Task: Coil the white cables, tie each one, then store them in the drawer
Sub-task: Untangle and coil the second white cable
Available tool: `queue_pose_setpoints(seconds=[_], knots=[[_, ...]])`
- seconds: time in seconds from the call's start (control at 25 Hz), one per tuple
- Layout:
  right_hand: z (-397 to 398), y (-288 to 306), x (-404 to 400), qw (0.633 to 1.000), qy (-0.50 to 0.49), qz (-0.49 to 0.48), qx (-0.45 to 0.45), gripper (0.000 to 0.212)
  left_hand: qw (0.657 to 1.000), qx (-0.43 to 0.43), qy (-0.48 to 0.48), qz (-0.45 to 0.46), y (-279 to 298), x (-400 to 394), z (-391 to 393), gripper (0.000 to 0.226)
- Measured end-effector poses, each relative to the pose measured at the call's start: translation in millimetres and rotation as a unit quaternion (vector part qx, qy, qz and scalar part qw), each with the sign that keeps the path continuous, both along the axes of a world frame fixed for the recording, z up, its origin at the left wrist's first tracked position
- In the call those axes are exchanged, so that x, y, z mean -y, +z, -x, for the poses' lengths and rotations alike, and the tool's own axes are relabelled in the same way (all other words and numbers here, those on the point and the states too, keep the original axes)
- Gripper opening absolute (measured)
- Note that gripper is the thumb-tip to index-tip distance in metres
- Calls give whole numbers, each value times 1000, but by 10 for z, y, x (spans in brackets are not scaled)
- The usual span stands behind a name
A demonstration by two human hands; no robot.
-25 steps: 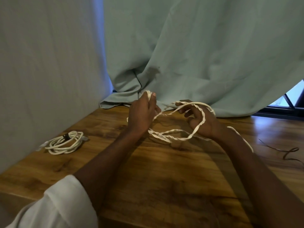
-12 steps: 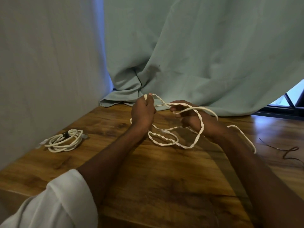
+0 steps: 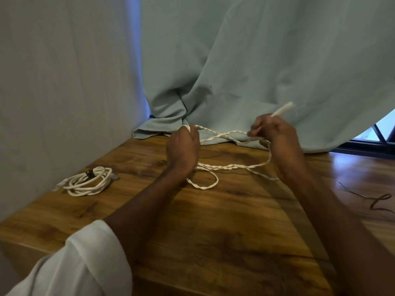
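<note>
A twisted white cable (image 3: 226,167) hangs in loose loops between my two hands above the wooden table (image 3: 213,231). My left hand (image 3: 182,149) is closed around one bunch of its loops. My right hand (image 3: 275,133) grips another stretch of it, and the cable's blurred end (image 3: 283,108) sticks up past the fingers. One small loop rests on the table below my left wrist. A second white cable (image 3: 87,181) lies coiled at the table's left, bound with a dark tie (image 3: 89,173). No drawer is in view.
A pale green curtain (image 3: 245,71) hangs behind the table and drapes onto its far edge. A grey wall (image 3: 53,92) runs along the left side. A thin dark wire (image 3: 376,199) lies on the table at the right. A window frame shows at far right.
My right hand has moved right and upward, pulling the cable's end out and stretching the loops wider. My left hand keeps its hold in nearly the same place.
</note>
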State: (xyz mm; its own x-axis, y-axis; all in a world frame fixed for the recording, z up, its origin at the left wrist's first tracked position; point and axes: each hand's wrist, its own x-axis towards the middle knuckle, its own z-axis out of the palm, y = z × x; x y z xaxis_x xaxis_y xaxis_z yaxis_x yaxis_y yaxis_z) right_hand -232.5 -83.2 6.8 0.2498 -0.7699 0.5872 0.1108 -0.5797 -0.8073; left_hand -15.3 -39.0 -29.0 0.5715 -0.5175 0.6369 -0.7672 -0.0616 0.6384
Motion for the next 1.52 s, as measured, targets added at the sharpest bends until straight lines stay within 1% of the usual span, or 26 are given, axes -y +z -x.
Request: queue_pose_setpoints(seconds=[0.04, 0.08, 0.12, 0.16, 0.24, 0.28, 0.32, 0.36, 0.4, 0.48, 0.52, 0.6, 0.76, 0.84, 0.96, 1.0, 1.08, 1.12, 1.16, 1.24, 1.32, 1.36, 1.4, 1.44, 1.48, 1.52], knots=[[-75, -67, -12, 968, -66, 149, -191, 24, 1000, -22, -14, 6, 2, 6, -6, 44], [-156, -135, -33, 895, -100, 244, -360, 23, 998, -58, -28, 14, 12, 15, -16, 44], [-214, -181, -58, 824, -118, 286, -475, 20, 993, -104, -47, 19, 35, 31, -48, 46], [-240, -218, -79, 785, -125, 291, -532, 17, 984, -158, -77, 28, 65, 47, -98, 47], [-228, -274, -113, 768, -117, 279, -564, 10, 939, -284, -185, 63, 129, 34, -126, 43], [-214, -279, -140, 773, -122, 271, -560, 10, 910, -328, -240, 76, 171, 4, -83, 41], [-208, -281, -154, 785, -140, 257, -545, 13, 892, -342, -286, 75, 213, -35, -33, 40], [-204, -277, -160, 803, -171, 241, -518, 17, 886, -329, -322, 60, 235, -63, 12, 40], [-208, -257, -159, 815, -208, 231, -489, 20, 888, -300, -347, 40, 240, -85, 50, 40], [-215, -222, -149, 821, -275, 241, -438, 21, 903, -231, -362, 2, 203, -108, 72, 40], [-211, -202, -144, 820, -288, 253, -426, 21, 910, -213, -356, -11, 183, -112, 58, 40], [-201, -163, -153, 822, -284, 265, -417, 24, 909, -219, -353, -24, 164, -125, 22, 38], [-172, -124, -199, 839, -299, 266, -368, 33, 874, -303, -379, -10, 224, -138, 20, 38], [-151, -114, -224, 839, -316, 297, -329, 25, 854, -373, -363, 12, 237, -115, 3, 36], [-144, -74, -252, 830, -321, 295, -348, 21, 830, -456, -317, 62, 233, -49, -82, 32], [-139, -50, -243, 830, -302, 279, -376, 24, 819, -481, -299, 86, 229, -30, -134, 31], [-95, 28, -211, 820, -228, 223, -475, 33, 806, -518, -253, 132, 202, 9, -260, 29], [-59, 83, -219, 815, -177, 190, -519, 33, 805, -526, -233, 146, 185, 29, -325, 29], [-23, 139, -238, 823, -123, 157, -533, 29, 805, -529, -219, 153, 170, 38, -374, 29], [45, 217, -319, 876, 1, 73, -477, 27, 809, -530, -199, 159, 140, 45, -441, 29], [88, 265, -392, 910, 102, -22, -400, 50, 811, -531, -183, 166, 141, 52, -472, 31], [105, 260, -385, 924, 103, -60, -363, 63, 811, -529, -183, 169, 152, 44, -475, 33], [116, 240, -357, 941, 62, -79, -323, 71, 810, -529, -190, 170, 165, 41, -465, 34], [121, 211, -314, 953, -21, -63, -296, 73, 809, -526, -201, 170, 175, 37, -455, 35], [131, 181, -256, 948, -126, -8, -293, 71, 809, -520, -217, 169, 188, 27, -437, 35], [135, 147, -210, 923, -230, 62, -302, 67, 809, -510, -238, 170, 200, 20, -413, 36]])
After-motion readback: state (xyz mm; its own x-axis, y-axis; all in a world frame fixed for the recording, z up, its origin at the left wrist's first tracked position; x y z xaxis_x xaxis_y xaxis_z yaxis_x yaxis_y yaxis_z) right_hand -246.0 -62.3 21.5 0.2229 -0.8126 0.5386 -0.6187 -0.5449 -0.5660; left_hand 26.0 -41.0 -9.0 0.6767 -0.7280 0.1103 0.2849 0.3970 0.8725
